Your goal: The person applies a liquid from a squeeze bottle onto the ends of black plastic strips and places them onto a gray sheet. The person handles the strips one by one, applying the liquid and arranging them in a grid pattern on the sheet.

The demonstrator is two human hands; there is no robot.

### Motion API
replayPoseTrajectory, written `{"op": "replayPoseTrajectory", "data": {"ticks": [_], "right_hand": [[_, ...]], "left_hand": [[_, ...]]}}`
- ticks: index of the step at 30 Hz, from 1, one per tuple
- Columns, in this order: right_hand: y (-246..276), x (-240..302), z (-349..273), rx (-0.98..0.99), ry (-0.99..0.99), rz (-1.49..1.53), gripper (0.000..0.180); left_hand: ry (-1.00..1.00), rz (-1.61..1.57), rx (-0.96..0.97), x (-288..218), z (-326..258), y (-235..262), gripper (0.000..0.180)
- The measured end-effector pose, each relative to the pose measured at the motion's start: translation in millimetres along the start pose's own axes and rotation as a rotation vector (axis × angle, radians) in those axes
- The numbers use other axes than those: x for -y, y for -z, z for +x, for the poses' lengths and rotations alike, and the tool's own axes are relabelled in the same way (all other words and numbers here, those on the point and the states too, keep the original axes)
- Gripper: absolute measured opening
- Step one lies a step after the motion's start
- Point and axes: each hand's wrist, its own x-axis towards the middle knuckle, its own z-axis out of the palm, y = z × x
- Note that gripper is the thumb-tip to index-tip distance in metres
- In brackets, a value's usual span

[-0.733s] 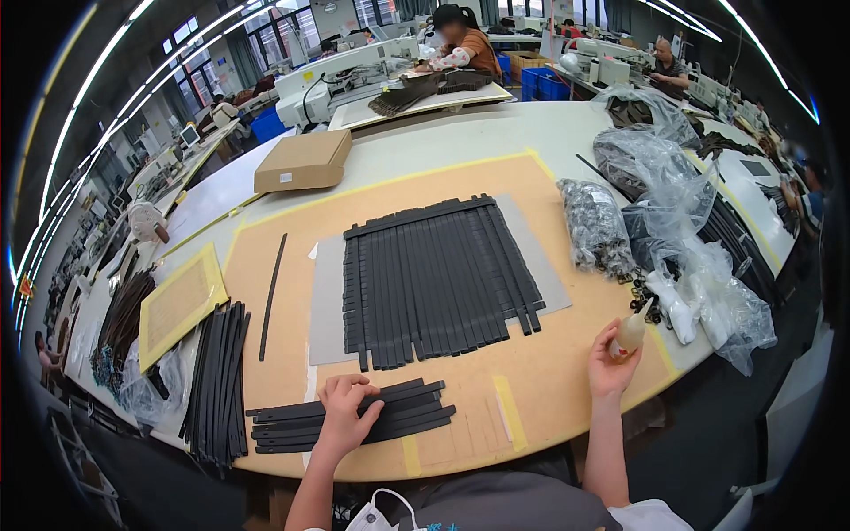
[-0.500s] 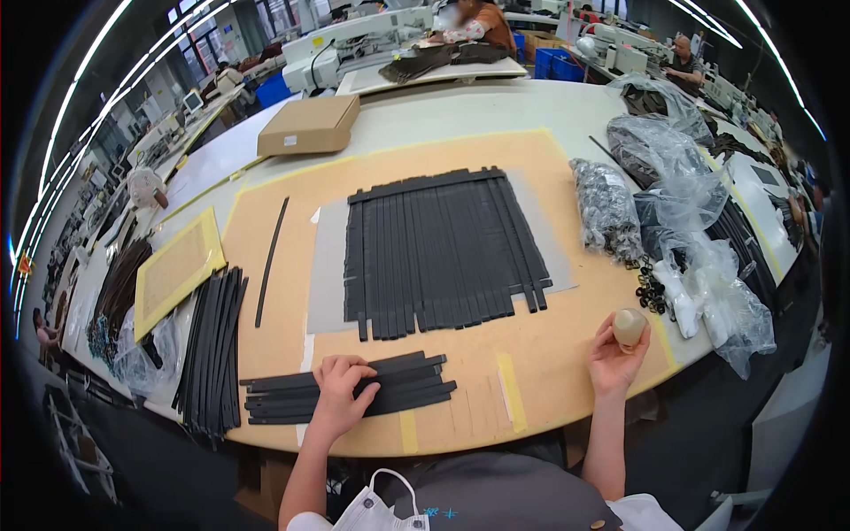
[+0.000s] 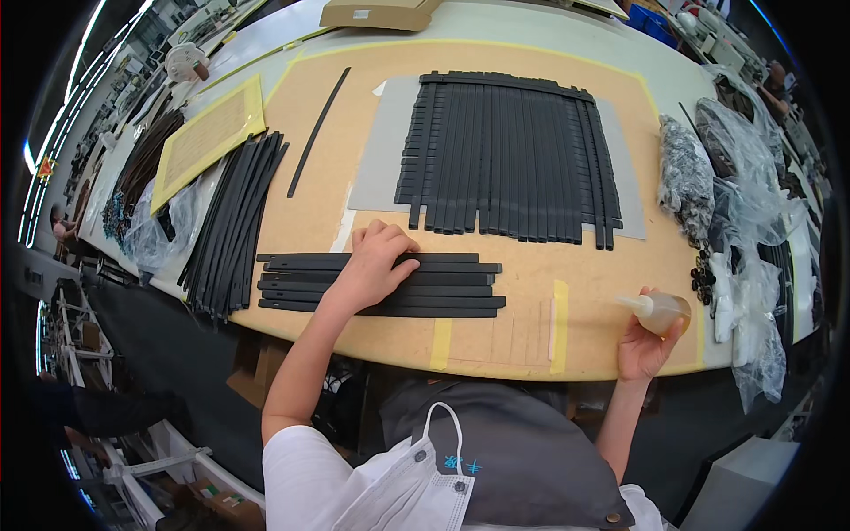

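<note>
My right hand [image 3: 646, 350] is wrapped round a translucent squeeze bottle [image 3: 668, 314] with amber liquid inside. The bottle is tipped over, its pale nozzle pointing left above the table's front right. My left hand [image 3: 374, 265] rests on a row of flat black strips [image 3: 452, 290] near the front edge, thumb apart from the bent fingers; its fingertips lie over the far strips. Beyond, many black strips lie side by side as a panel [image 3: 505, 159] on a grey sheet [image 3: 381, 150], with a crosswise strip along the far end.
A bundle of black strips [image 3: 232, 230] and a yellow-edged board [image 3: 211, 137] lie at left, near a lone strip [image 3: 319, 133]. At right are clear plastic bags [image 3: 757, 203] and small black rings [image 3: 702, 276]. A cardboard box [image 3: 381, 13] stands at the back.
The view has tilted down toward the table's near edge. The bottle has turned from upright to tipped, nozzle leftward. The strips under my left hand lie straighter and more level.
</note>
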Motion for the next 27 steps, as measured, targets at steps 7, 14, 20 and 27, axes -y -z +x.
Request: {"op": "replayPoseTrajectory", "data": {"ticks": [7,14,20,27], "right_hand": [[-1.1,0.0,-2.9,-0.016,0.016,-0.03,0.055],[-5.9,-2.6,-7.0,-0.088,0.035,-0.074,0.056],[-9.6,-11.2,-4.6,-0.055,0.03,-0.197,0.057],[-13.6,-14.9,-10.3,-0.007,0.045,-0.331,0.06]], "left_hand": [[0.13,-0.093,0.151,6.5,13.4,-2.1,0.017],[0.009,-0.122,0.086,1.9,14.3,-7.0,0.017],[0.004,-0.181,-0.075,-8.6,-0.3,4.7,0.014],[-0.099,-0.358,-0.007,-39.0,-13.5,21.5,0.013]]}}
